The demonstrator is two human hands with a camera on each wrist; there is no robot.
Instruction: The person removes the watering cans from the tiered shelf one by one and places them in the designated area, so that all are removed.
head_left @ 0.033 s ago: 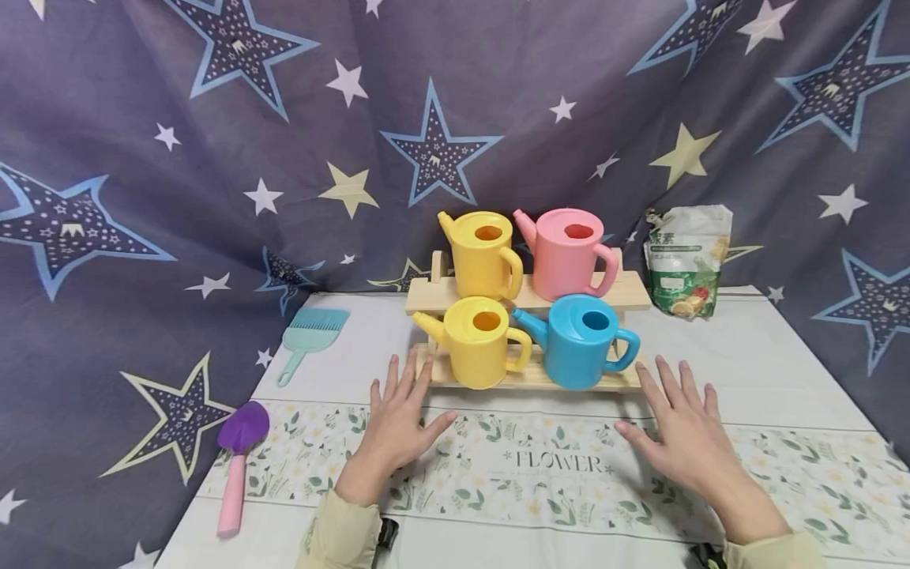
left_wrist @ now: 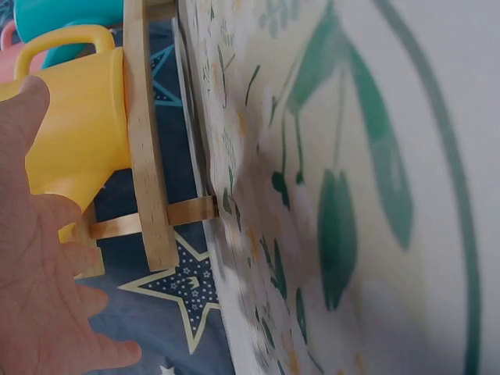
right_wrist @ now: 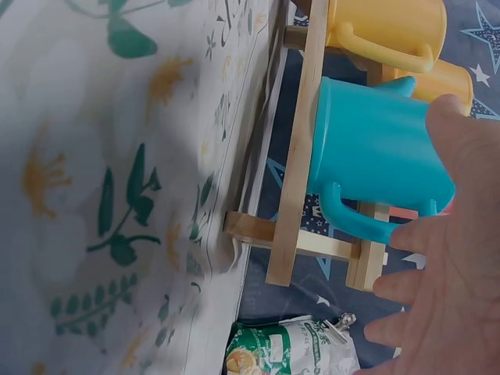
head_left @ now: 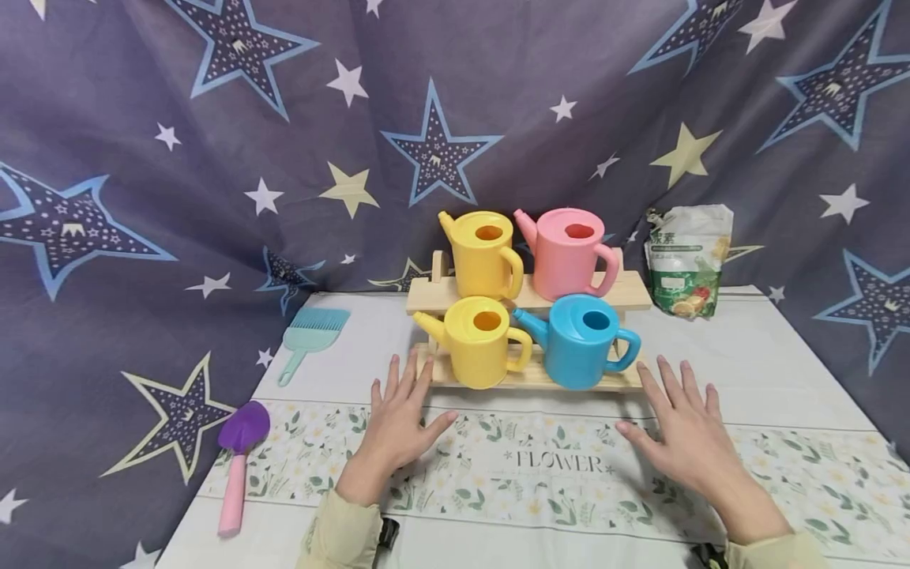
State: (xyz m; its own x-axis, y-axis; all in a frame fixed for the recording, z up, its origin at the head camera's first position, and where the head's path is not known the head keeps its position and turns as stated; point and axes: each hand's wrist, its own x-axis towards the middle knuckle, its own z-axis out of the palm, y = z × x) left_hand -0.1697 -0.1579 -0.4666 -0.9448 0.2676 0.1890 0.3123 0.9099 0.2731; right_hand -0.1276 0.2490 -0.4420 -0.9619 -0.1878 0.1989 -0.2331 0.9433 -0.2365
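My left hand [head_left: 394, 431] is spread flat in front of the left end of a two-step wooden shelf [head_left: 429, 295], holding nothing. Past the shelf's right end, my right hand [head_left: 686, 442] is likewise spread and grips nothing. On the lower step stand a yellow watering can [head_left: 476, 359] and a blue watering can [head_left: 574, 356]. Another yellow watering can [head_left: 479, 257] and a pink watering can [head_left: 562, 261] occupy the upper step. All spouts point left. The left wrist view shows the lower yellow can [left_wrist: 82, 101] beyond my thumb; the right wrist view shows the blue can [right_wrist: 375, 144] near my fingers.
To the left lie a teal brush-shaped dustpan tool [head_left: 313, 332] and a purple scoop with a pink handle [head_left: 242, 435]. A clipped green and white pouch [head_left: 686, 265] stands at the back right. Star-patterned cloth [head_left: 533, 47] hangs behind the flower-printed tablecloth [head_left: 558, 494].
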